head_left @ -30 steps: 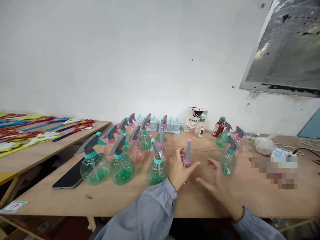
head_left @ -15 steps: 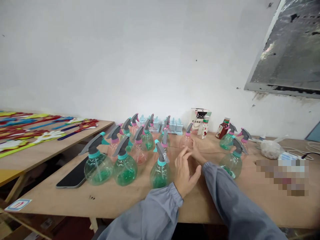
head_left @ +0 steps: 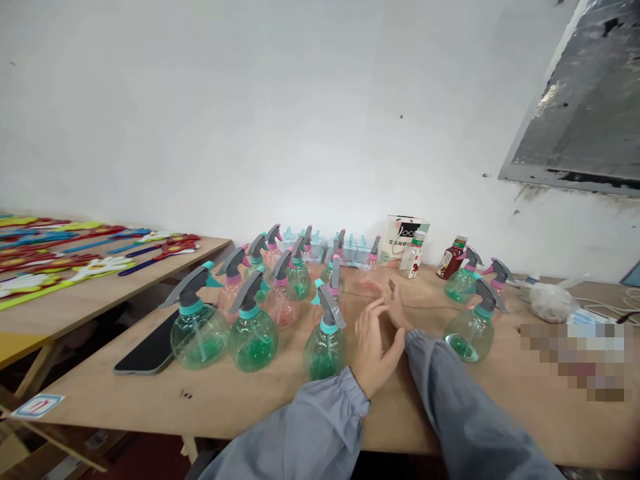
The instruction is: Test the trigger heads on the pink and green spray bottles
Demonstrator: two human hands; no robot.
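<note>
My left hand [head_left: 374, 343] hovers over the table, fingers stretched and thumb apart, holding nothing. It is just right of a green spray bottle [head_left: 325, 351] with a turquoise collar and grey trigger head. My right hand [head_left: 395, 308] is a little farther back, its fingers extended and nothing in it; part of it is behind the left hand. Beyond both hands a pink spray bottle [head_left: 369, 279] stands upright, apart from the fingers. Left of the hands, several more green spray bottles [head_left: 253, 343] and pink spray bottles [head_left: 281, 305] stand in loose rows.
To the right are green spray bottles [head_left: 469, 337] and a pink one. A box [head_left: 395, 243], a clear bottle [head_left: 413, 257] and a red-brown bottle [head_left: 450, 259] stand by the wall. A phone [head_left: 147, 347] lies at the left. Colourful hand-shaped items [head_left: 100, 270] cover the side table [head_left: 125, 287].
The pink spray bottle has shifted left and back, and my right hand is now apart from it. The view has turned slightly left.
</note>
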